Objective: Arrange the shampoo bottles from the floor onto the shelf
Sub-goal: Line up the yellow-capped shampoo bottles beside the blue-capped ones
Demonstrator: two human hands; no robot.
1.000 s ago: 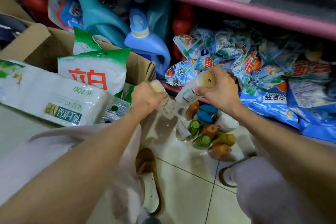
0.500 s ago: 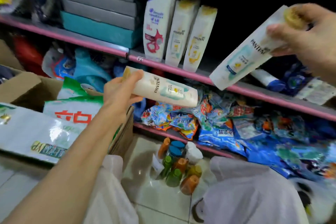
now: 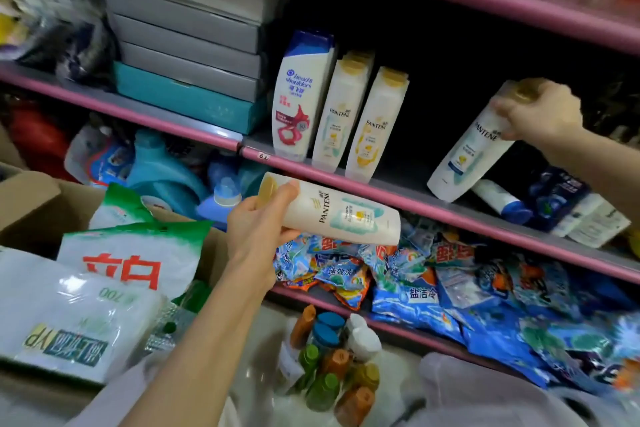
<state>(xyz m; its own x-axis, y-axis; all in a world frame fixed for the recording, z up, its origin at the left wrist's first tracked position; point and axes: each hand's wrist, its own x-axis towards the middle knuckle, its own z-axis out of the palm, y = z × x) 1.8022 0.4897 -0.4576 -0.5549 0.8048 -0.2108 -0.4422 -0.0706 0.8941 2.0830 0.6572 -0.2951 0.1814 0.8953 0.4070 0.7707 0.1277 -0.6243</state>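
Note:
My left hand [image 3: 258,229] grips a white Pantene shampoo bottle [image 3: 341,217] near its gold cap, holding it sideways just below the pink shelf edge [image 3: 398,199]. My right hand [image 3: 535,113] holds a second Pantene bottle [image 3: 472,149] by its cap, tilted, with its base resting on the shelf board. Three bottles stand upright on that shelf: a Head & Shoulders bottle [image 3: 299,97] and two Pantene bottles [image 3: 362,118]. On the floor stands a cluster of bottles [image 3: 334,354] with orange, green, blue and white caps.
Stacked grey and teal boxes [image 3: 187,45] fill the shelf's left part. A blue-capped bottle [image 3: 502,201] lies behind my right-hand bottle, next to dark packages. Detergent sachets [image 3: 433,288] crowd the shelf below. A cardboard box with powder bags [image 3: 114,260] sits at left.
Both hands lifted the two Pantene bottles from the floor up to shelf level. The right bottle came down from mid-air until its base met the shelf; the left bottle stays just below the edge.

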